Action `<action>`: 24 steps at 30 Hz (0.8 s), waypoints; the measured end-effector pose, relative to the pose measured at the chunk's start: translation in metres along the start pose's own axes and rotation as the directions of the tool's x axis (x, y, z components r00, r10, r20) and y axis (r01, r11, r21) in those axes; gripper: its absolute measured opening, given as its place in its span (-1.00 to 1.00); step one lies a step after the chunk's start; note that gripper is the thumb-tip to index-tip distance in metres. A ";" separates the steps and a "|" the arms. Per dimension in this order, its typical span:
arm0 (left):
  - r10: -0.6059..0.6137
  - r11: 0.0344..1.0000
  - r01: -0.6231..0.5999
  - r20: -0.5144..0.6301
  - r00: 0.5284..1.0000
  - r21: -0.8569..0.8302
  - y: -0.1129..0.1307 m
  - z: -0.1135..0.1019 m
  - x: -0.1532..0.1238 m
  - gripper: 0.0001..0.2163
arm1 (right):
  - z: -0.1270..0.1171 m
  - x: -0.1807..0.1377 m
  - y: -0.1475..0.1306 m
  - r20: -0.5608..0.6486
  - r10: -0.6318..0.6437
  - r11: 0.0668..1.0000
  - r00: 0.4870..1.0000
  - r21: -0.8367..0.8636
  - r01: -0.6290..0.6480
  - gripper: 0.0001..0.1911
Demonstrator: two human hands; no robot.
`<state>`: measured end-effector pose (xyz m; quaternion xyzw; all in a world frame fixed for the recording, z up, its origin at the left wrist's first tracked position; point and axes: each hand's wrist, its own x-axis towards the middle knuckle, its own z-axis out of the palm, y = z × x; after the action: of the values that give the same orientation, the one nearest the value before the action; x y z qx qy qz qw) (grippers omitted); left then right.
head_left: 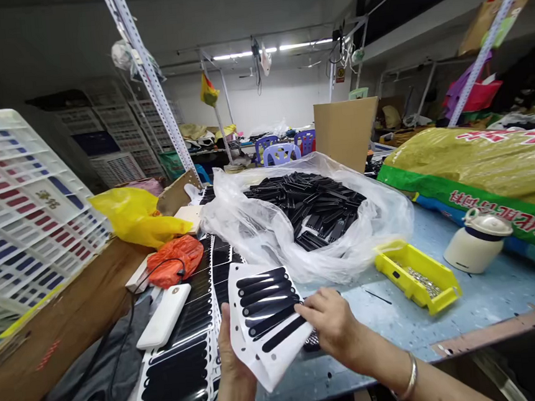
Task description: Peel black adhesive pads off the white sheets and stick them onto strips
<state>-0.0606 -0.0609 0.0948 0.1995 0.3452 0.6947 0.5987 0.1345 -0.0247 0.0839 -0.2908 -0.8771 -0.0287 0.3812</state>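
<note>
My left hand (234,359) grips the left edge of a white backing sheet (267,363), thumb along its side. Several glossy black strips (263,291) with rounded ends lie across this sheet, and small dark dots mark its edges. My right hand (337,328) is closed at the sheet's right side, its fingertips pinching at the end of one black strip (273,320). Whether that end is lifted off the sheet cannot be made out. Partly hidden beneath the right hand is a dark, mesh-patterned object (312,341).
Behind the sheet, a clear plastic bag (260,226) holds many black flat pieces (314,202). To the right are a yellow bin (396,276) of small metal parts and a cream pot (473,248). A white power bank (165,315) rests on more strip sheets (175,383) at left.
</note>
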 end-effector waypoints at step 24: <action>0.225 0.974 -0.194 -0.413 0.883 0.115 0.019 -0.047 0.032 -0.56 | 0.062 0.077 0.013 0.480 0.647 -0.171 0.592 0.848 -0.501 -0.63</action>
<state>-0.1129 -0.0416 0.0727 0.1012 0.4672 0.7695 0.4236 0.0593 0.0403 0.0902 -0.3409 -0.4275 0.6795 0.4892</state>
